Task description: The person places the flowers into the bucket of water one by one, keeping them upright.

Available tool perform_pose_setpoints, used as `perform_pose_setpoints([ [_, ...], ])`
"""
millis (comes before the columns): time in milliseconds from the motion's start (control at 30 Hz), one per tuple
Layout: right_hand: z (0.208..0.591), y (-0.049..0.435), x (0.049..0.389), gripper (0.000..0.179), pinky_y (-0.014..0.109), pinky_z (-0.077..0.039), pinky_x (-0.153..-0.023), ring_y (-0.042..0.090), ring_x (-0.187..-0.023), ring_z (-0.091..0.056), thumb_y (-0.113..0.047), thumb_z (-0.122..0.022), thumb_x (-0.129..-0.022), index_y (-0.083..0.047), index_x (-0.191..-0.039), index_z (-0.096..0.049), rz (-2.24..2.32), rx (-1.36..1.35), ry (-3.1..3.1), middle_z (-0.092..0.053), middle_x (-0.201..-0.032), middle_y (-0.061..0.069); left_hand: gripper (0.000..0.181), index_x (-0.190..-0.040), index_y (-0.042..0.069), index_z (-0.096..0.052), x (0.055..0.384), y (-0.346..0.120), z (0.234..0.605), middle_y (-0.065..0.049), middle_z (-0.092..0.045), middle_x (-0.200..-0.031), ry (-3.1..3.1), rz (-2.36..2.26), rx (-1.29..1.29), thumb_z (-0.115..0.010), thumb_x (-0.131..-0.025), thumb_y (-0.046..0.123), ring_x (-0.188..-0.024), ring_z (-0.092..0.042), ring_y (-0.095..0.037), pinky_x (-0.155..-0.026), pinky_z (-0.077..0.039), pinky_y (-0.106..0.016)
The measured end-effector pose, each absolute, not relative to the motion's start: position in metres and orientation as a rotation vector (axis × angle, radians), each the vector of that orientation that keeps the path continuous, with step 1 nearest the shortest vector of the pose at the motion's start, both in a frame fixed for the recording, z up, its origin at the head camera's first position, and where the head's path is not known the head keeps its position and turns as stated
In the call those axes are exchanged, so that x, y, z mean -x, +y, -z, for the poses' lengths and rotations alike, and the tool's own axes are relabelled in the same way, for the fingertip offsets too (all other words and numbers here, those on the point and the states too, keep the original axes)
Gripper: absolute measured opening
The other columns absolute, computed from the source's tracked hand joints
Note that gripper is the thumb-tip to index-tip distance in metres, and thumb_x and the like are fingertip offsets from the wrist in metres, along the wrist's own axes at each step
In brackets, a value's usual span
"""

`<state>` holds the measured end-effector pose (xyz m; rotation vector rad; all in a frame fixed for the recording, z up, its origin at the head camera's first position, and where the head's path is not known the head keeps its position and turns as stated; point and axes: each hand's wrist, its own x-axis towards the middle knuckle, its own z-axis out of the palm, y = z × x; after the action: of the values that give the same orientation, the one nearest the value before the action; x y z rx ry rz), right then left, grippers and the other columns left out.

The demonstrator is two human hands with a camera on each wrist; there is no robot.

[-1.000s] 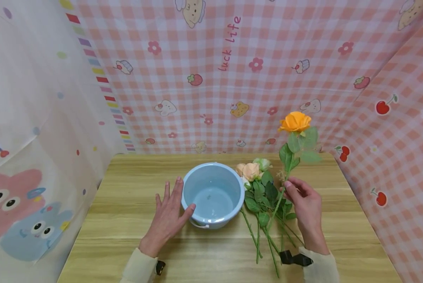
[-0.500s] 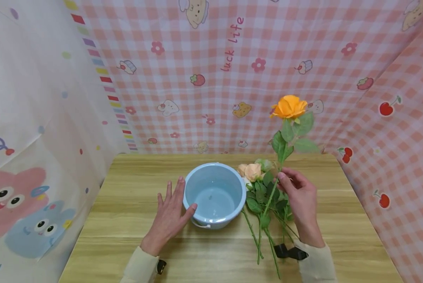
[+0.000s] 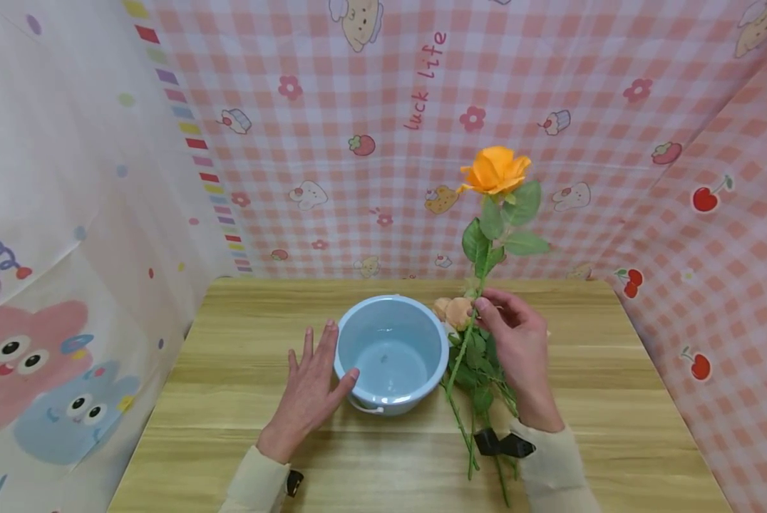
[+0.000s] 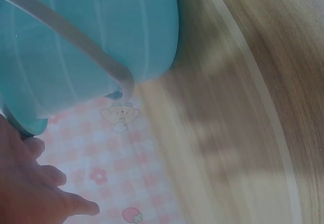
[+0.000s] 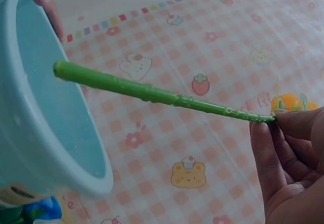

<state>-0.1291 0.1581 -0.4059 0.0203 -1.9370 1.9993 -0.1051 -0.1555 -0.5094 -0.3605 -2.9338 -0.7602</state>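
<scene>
Pinching an orange rose [image 3: 495, 171], touching a blue bucket [image 3: 391, 400], glints [image 3: 384, 330] inside.

L wrist: blue-green bucket [image 4: 136, 27] at 10 o'clock, pale handle [image 4: 91, 51] curving across its side.
L hand [image 4: 30, 183] at 8 o'clock, fingers [image 4: 53, 175] spread by bucket rim [image 4: 36, 125], contact unclear; pink-chk'd cloth [image 4: 114, 155] approx. 7; wood-grain table [image 4: 217, 113] w/ pale curved stripe [image 4: 266, 95], 3 o'clock.
</scene>
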Motion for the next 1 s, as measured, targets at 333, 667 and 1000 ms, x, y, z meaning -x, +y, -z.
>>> perform_pose_setpoints([
  [333,0.402,0.134,0.136,0.024,0.031,-0.062,-0.079,0.011,-0.083,-0.072,-0.004,-0.069,-0.098,0.011,-0.116,-0.069,-2.038,-0.098,-1.938,-0.074,-0.094,0.0,0.089,-0.167,0.009,-0.012,0.105,-0.154,0.509,-0.008,-0.015,-0.173,-2.946,0.763,0.343,-0.051,-0.102,0.055,-0.157,-0.002,-0.041,-0.116,-0.008,-0.077],
  [667,0.402,0.115,0.144,0.022,0.034,-0.062,-0.081,0.014,-0.086,-0.072,-0.006,-0.072,-0.097,0.007,-0.115,-0.072,-2.009,-0.177,-1.968,-0.074,-0.099,0.015,0.088,-0.167,0.009,-0.014,0.105,-0.154,0.509,-0.006,-0.015,-0.173,-2.934,0.787,0.335,-0.054,-0.102,0.054,-0.157,-0.005,-0.041,-0.116,-0.007,-0.077],
  [1000,0.416,0.097,0.147,0.019,0.034,-0.062,-0.08,0.011,-0.085,-0.073,-0.009,-0.072,-0.098,0.002,-0.114,-0.074,-1.961,-0.141,-2.141,-0.076,-0.101,0.018,0.087,-0.167,0.008,-0.015,0.105,-0.155,0.509,-0.007,-0.016,-0.172,-2.92,0.793,0.346,-0.052,-0.102,0.054,-0.157,-0.007,-0.043,-0.115,-0.01,-0.078],
])
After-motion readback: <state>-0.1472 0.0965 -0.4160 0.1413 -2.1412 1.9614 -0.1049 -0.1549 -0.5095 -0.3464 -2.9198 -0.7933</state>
